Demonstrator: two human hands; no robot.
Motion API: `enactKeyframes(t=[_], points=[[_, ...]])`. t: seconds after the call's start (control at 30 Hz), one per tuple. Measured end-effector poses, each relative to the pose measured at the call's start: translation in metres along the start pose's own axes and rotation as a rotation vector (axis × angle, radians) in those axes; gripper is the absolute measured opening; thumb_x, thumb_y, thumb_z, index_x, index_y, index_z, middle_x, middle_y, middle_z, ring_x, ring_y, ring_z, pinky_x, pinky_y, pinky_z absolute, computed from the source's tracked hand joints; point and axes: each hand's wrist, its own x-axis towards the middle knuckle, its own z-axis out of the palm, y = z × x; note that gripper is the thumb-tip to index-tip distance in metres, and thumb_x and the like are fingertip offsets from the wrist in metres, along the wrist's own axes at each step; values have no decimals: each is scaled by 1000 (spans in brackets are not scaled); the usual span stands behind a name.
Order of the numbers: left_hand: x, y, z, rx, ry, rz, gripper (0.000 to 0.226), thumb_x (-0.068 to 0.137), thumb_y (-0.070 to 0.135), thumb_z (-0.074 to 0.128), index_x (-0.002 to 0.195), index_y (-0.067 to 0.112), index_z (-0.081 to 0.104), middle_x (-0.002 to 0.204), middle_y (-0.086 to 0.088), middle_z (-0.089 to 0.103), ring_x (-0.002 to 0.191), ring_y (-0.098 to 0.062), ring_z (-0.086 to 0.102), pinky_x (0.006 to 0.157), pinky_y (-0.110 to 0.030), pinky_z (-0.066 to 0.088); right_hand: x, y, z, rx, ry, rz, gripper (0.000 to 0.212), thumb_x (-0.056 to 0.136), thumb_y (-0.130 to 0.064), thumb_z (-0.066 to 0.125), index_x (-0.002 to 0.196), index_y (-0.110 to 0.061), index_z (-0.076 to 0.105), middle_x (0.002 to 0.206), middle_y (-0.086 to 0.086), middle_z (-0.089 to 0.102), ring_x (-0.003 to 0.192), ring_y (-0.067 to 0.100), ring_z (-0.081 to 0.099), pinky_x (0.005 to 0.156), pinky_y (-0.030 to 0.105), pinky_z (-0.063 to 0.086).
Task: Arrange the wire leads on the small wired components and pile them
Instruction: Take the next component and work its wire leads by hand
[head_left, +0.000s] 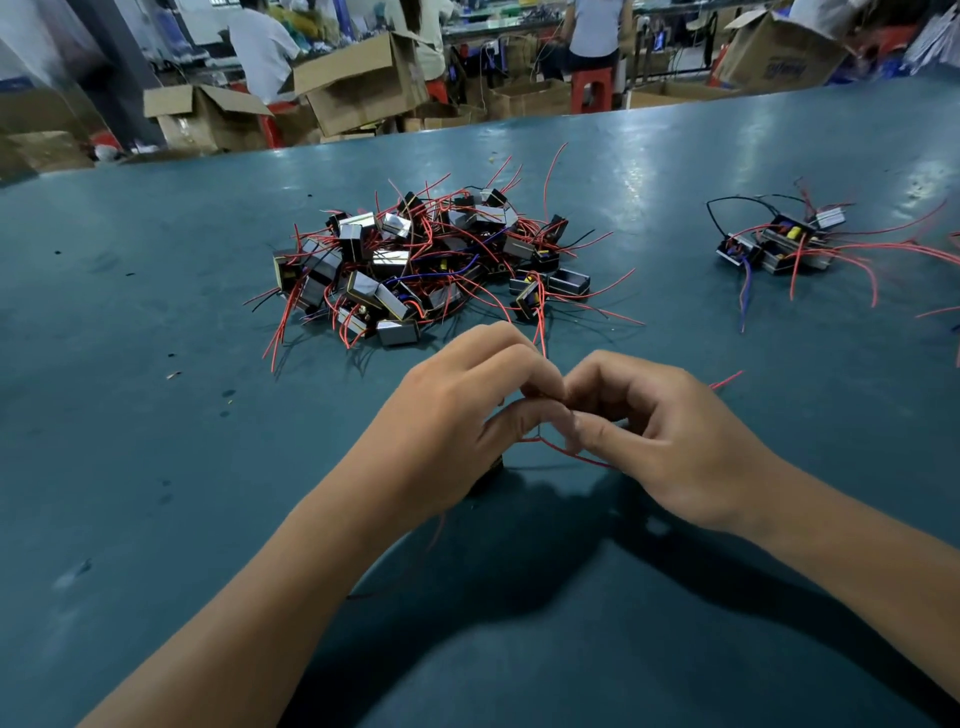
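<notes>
Both hands meet at near centre over the teal table (156, 467), whose surface is smooth, slightly glossy and scuffed with dark specks.

Left hand (457, 421): fingers curled, thumb and forefinger pinching thin red wire leads (558, 451). A small dark component (491, 475) shows only as a sliver under the palm; its shape cannot be made out.

Right hand (660, 441): fingers curled inward, fingertips meeting the left hand's, pinching the same leads. One red strand loops below the thumbs; another tip pokes out to the right past the knuckles.

Large heap (415, 265), far centre: many small boxy components, black bodies with shiny grey-silver wrapped faces and yellow edging, tangled in thin red wires with a few black and blue ones. Wires splay outward in all directions.

Small pile (779, 244), far right, well apart from the heap: a few of the same blocks lying close together, red leads trailing rightward, one black loop, one blue strand.

Beyond the far table edge: open cardboard boxes (358, 78), matte brown, and a red plastic stool (592, 88). People stand at benches there.
</notes>
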Motion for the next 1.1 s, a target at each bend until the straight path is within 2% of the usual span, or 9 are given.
enactKeyframes(t=[0.1,0.23,0.33,0.53,0.73,0.83,0.9,1.0,1.1], points=[[0,-1,-4,64,-40,30,15,96,20,65,100,6,70,98,-3,61,87,-14,54,76,-32,49,0,2,-2,53,-10,-15,7,90,-21,62,92,-15,64,76,3,66,71,10,58,67,20,45],[-1,-1,-6,147,-30,77,17,97,21,65,102,5,70,101,-5,62,89,-24,59,74,-41,52,0,1,-2,136,1,-15,8,88,-16,62,95,-12,61,75,1,65,70,8,59,67,17,46],[-2,-1,-6,161,-25,80,20,95,24,67,101,5,69,101,-5,63,88,-23,58,70,-42,52,-1,-1,-2,234,11,-11,7,89,-11,60,93,-9,55,73,-1,65,60,2,56,59,10,42],[-1,1,-3,186,16,117,20,95,21,65,95,2,69,94,-7,64,82,-28,60,65,-45,51,0,-1,-2,240,17,49,8,90,-22,59,89,-14,58,68,-2,62,54,22,35,47,29,29],[-2,-4,-4,226,47,156,15,98,15,64,95,3,71,93,-5,66,81,-28,61,64,-45,52,0,-2,-3,225,12,67,13,89,-27,61,90,-14,58,66,-4,62,55,22,36,47,23,31],[-2,-7,-4,212,29,163,13,99,14,64,94,5,72,93,-3,67,82,-27,61,66,-44,51,0,-1,-5,187,-4,57,10,91,-22,59,89,-12,58,64,-8,58,53,11,41,49,14,34],[-2,-9,-4,179,17,142,11,98,14,64,93,7,72,93,0,66,83,-25,59,69,-42,51,1,-1,-6,174,-26,48,8,93,-17,57,89,-10,57,63,-11,54,53,0,44,52,8,35],[-2,-16,-7,121,45,65,9,97,13,65,91,7,70,90,2,64,82,-19,56,73,-27,46,1,1,-9,131,0,79,9,94,-19,56,88,-12,56,61,-11,53,52,0,45,52,8,35],[-3,-21,-7,5,65,-102,4,96,15,66,94,11,67,89,8,61,78,-11,53,72,-13,36,4,4,-10,79,123,133,12,99,-14,58,87,-18,58,59,-10,55,49,1,44,50,9,34]])
